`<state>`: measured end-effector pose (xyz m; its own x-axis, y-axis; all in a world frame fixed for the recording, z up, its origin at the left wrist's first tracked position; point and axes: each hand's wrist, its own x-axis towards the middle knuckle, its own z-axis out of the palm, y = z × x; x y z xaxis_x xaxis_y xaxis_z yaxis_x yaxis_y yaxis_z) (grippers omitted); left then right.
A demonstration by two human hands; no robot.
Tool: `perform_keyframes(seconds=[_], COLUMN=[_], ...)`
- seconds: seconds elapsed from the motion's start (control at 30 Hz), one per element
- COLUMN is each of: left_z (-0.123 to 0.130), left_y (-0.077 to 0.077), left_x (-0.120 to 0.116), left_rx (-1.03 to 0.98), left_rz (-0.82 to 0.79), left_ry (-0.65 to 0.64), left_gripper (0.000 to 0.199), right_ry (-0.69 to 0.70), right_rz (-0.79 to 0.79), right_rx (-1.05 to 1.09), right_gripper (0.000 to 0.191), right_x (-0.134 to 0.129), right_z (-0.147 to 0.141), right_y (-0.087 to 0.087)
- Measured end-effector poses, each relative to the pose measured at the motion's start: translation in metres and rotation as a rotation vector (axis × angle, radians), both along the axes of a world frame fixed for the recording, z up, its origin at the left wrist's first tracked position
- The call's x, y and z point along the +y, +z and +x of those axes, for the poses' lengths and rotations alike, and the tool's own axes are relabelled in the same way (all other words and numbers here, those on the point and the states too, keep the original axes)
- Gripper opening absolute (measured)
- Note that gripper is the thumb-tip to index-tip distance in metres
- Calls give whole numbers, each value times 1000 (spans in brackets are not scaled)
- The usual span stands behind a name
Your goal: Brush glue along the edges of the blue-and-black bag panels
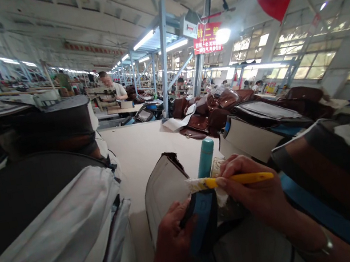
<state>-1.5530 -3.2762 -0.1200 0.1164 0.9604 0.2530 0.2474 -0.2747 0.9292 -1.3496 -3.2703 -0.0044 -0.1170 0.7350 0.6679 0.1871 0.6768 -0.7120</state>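
Note:
My right hand (pixel 249 185) is closed round the yellow handle of a brush (pixel 237 179), its whitish, clotted bristles pointing left. Those bristles lie at the edge of a bag piece (pixel 166 184) with a pale inner face and dark rim. My left hand (pixel 176 234) grips the near side of this piece, thumb on a blue and black band (pixel 203 216). Just behind the brush stands a teal bottle (pixel 206 158). A container crusted with pale glue-like stuff (pixel 222 195) is partly hidden by my right hand.
Stacked bag parts (pixel 43 226) rise on the left of the white table (pixel 133 147). More curved bag panels (pixel 329 158) crowd the right. Brown leather bags (pixel 206 118) pile up at the far edge. Beyond, a person in a light shirt (pixel 119 91) sits at a machine.

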Motion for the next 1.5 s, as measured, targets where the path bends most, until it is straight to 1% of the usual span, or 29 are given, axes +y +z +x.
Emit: perform_keyframes(seconds=[0.07, 0.13, 0.27, 0.37, 0.47, 0.53, 0.57, 0.67, 0.73, 0.77, 0.9, 0.93, 1.03, 1.1, 1.2, 1.27, 1.37, 1.43, 1.5], left_z=[1, 1, 1, 3, 3, 2, 1, -1, 0, 0, 2, 2, 2, 2, 3, 2, 1, 2, 5], left_y=[7, 13, 16, 16, 16, 15, 14, 11, 10, 10, 13, 14, 16, 16, 14, 11, 5, 1, -3], left_x=[-1, -1, 1, 2, 2, 2, 3, 3, 3, 3, 2, 1, 1, 1, 2, 0, -4, -7, -9], left_rx=[-18, -53, -95, -118, -124, -119, -119, -146, -182, -195, -182, -177, -172, -151, -76, 11, 174, 316, 524], left_rz=[23, 23, -2, -58, -85, -79, -76, -70, -74, -83, -115, -113, -102, -85, -43, -7, 145, 307, 498], left_ry=[-43, -60, -87, -125, -145, -148, -149, -165, -167, -160, -135, -135, -131, -132, -135, -95, -4, 25, 65], left_gripper=[40, 39, 38, 41, 44, 44, 42, 39, 41, 42, 44, 44, 42, 42, 43, 42, 39, 38, 40], right_ry=[23, 8, -75, -111, -26, 18, 16, -72, -146, -158, -102, -117, -221, -208, -81, -54, -145, -237, -285], right_rz=[21, 62, 181, 222, 207, 188, 177, 170, 188, 192, 158, 152, 156, 164, 162, 147, 119, 107, 87], right_rx=[-98, -196, -318, -280, -266, -306, -333, -389, -369, -350, -331, -338, -320, -280, -267, -289, -335, -332, -275], right_gripper=[13, 12, 14, 15, 14, 13, 13, 14, 15, 15, 15, 15, 15, 16, 15, 14, 13, 13, 12], right_x=[2, 2, -4, -9, -7, -6, -6, -10, -14, -16, -16, -15, -16, -18, -18, -14, -10, -13, -19], right_z=[1, 9, 25, 20, 13, 16, 21, 38, 45, 46, 46, 46, 44, 36, 23, 23, 41, 53, 56], right_y=[-7, -9, 0, 3, -3, -9, -11, -14, -15, -16, -21, -21, -18, -14, -12, -15, -18, -15, -7])
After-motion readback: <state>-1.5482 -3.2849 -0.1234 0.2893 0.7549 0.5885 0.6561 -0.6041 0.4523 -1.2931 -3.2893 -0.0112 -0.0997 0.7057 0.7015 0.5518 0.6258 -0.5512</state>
